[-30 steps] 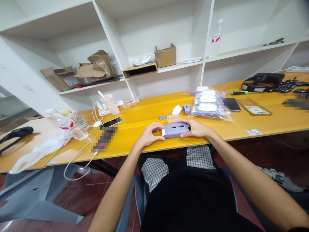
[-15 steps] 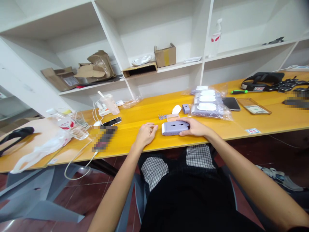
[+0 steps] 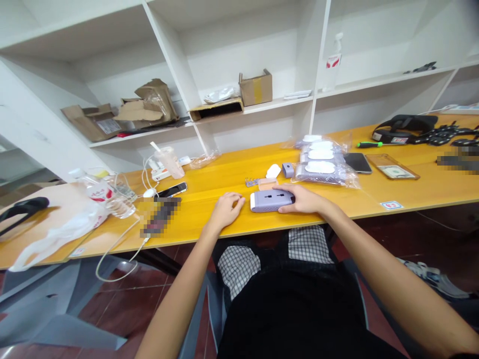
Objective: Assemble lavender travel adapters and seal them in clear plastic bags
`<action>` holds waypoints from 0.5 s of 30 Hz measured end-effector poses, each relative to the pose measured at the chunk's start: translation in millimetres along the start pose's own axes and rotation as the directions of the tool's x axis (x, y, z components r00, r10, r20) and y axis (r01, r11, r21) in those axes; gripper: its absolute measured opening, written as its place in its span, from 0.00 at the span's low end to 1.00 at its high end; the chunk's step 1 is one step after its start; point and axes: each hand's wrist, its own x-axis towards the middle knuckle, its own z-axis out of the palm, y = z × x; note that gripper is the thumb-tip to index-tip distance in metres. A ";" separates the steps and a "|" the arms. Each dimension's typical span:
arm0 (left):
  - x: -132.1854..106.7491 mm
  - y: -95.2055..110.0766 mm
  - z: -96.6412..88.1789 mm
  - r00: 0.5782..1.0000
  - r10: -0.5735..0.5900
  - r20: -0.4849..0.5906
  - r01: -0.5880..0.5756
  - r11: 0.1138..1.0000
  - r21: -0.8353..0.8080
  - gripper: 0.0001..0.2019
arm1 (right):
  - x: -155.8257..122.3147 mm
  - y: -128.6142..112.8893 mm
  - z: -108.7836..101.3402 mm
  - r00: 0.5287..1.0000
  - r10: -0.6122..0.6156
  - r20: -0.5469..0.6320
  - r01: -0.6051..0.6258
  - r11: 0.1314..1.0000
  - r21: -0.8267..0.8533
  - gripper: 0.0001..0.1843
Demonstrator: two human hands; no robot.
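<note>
My right hand (image 3: 302, 198) is wrapped round the right end of a lilac plastic case (image 3: 271, 200), which lies on the table. The case has a white left end and two black slots in its top. To its left my left hand (image 3: 226, 209) rests on the table, fingers loosely bent, thumb a little apart, and nothing visible in it. Just behind the case are a pinkish clear piece (image 3: 268, 185), small grey-lilac parts (image 3: 252, 183), a white rounded piece (image 3: 273, 171) and a small lilac block (image 3: 288, 170).
Several bagged lilac cases (image 3: 320, 174) lie behind my right hand. Farther right are a dark tablet (image 3: 358, 163), a brown phone case (image 3: 392, 166) and a green-tipped screwdriver (image 3: 369, 144). Leftward are a phone (image 3: 171, 190), a drink cup (image 3: 171, 162), a water bottle (image 3: 108, 194) and a cable (image 3: 119, 245).
Both hands and the lilac case keep their places on the table. The view has shifted only very slightly.
</note>
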 end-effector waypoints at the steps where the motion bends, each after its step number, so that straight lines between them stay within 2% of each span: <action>1: 0.5 0.0 0.7 1.000 -0.004 -0.016 0.004 1.000 -0.001 0.18 | -1.3 1.1 -3.0 1.000 0.005 0.010 -0.005 1.000 -0.018 0.48; 5: 17.6 3.2 1.0 0.981 -0.074 -0.180 0.073 0.997 -0.010 0.16 | -8.0 9.1 -18.3 0.999 0.033 0.038 -0.031 0.998 -0.045 0.47; 7: 39.9 7.1 -0.2 0.969 -0.091 -0.229 0.092 0.996 -0.006 0.14 | -10.7 12.9 -25.1 0.998 0.044 0.046 -0.042 0.998 -0.045 0.48; 8: 54.5 9.3 -0.7 0.972 -0.088 -0.219 0.090 0.996 -0.002 0.12 | -11.6 14.3 -27.7 0.998 0.050 0.048 -0.048 0.998 -0.042 0.48; 12: 125.1 19.4 4.8 0.984 -0.173 -0.038 0.174 0.984 0.038 0.11 | -12.5 17.4 -32.8 0.998 0.041 0.049 -0.041 0.999 -0.006 0.47; 15: 173.7 29.2 21.2 0.966 -0.225 0.127 0.218 0.974 0.069 0.16 | -12.3 18.7 -33.8 0.998 0.008 0.062 -0.010 0.999 0.032 0.47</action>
